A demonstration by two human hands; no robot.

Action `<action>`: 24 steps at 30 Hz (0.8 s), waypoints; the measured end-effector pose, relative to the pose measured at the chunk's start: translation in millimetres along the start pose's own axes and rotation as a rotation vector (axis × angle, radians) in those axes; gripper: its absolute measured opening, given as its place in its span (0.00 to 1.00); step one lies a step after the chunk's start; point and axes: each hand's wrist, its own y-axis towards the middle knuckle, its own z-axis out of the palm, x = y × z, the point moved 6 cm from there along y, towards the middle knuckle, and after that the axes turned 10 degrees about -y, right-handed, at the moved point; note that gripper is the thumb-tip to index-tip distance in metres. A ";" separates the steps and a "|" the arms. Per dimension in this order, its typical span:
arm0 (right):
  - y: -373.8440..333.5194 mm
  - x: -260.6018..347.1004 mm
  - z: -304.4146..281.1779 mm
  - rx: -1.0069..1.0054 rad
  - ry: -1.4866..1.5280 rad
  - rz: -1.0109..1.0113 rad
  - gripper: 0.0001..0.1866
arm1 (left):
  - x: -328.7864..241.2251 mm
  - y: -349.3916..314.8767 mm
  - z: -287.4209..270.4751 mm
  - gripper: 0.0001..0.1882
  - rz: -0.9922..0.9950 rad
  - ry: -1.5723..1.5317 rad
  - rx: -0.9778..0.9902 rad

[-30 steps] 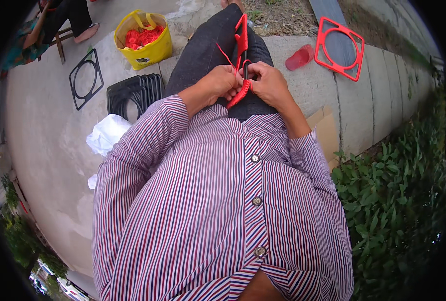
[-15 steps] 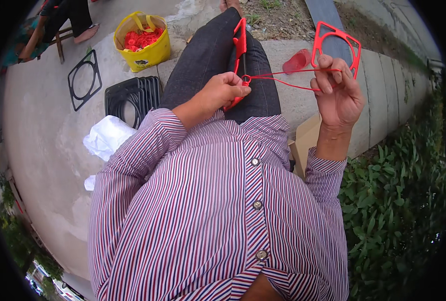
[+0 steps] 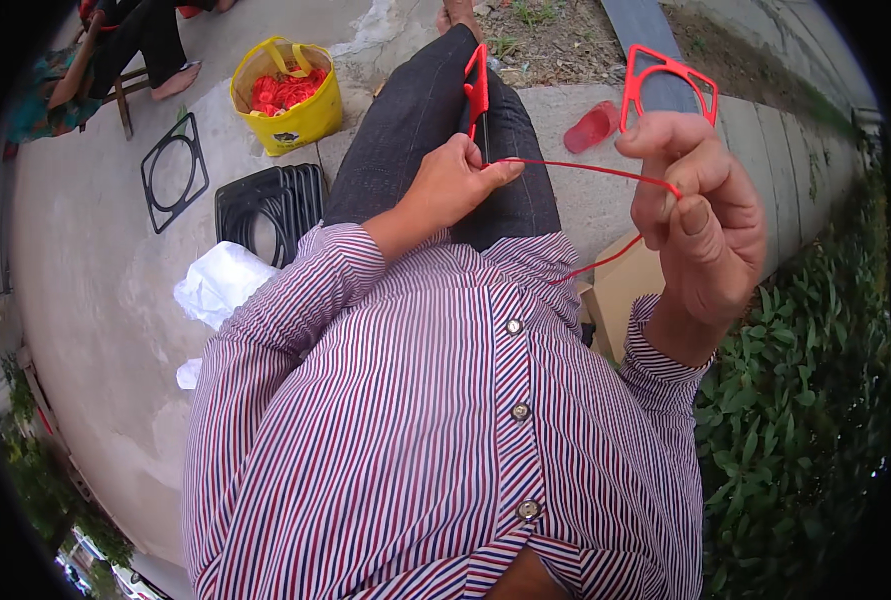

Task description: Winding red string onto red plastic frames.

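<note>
A red plastic frame (image 3: 478, 92), seen nearly edge-on, stands between my thighs. My left hand (image 3: 452, 180) is closed at its near end, thumb and fingertips pinching a red cord (image 3: 585, 168) there; the fingers hide how the cord meets the frame. The cord runs taut to the right into my right hand (image 3: 710, 215), which is raised and closed on it between thumb and fingers. From the right hand a loose tail of cord hangs down toward my shirt.
Another red frame (image 3: 670, 72) and a red translucent cup (image 3: 591, 127) lie to the right. At left are a yellow bucket bag (image 3: 310, 118) of red cord, stacked black frames (image 3: 300, 195), a single black frame (image 3: 197, 165) and white plastic (image 3: 215, 285). A cardboard box (image 3: 615, 295) and another person's legs (image 3: 155, 50) also show.
My right hand has moved right, down and nearer, drawing the cord out. The open loop between my hands has become one taut strand with a loose tail. My left hand stays by the frame.
</note>
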 end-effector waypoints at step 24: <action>-4.7 -193.3 50.0 0.152 -0.243 0.306 0.08 | -20.2 -4.9 -20.5 0.05 -0.176 -0.441 0.183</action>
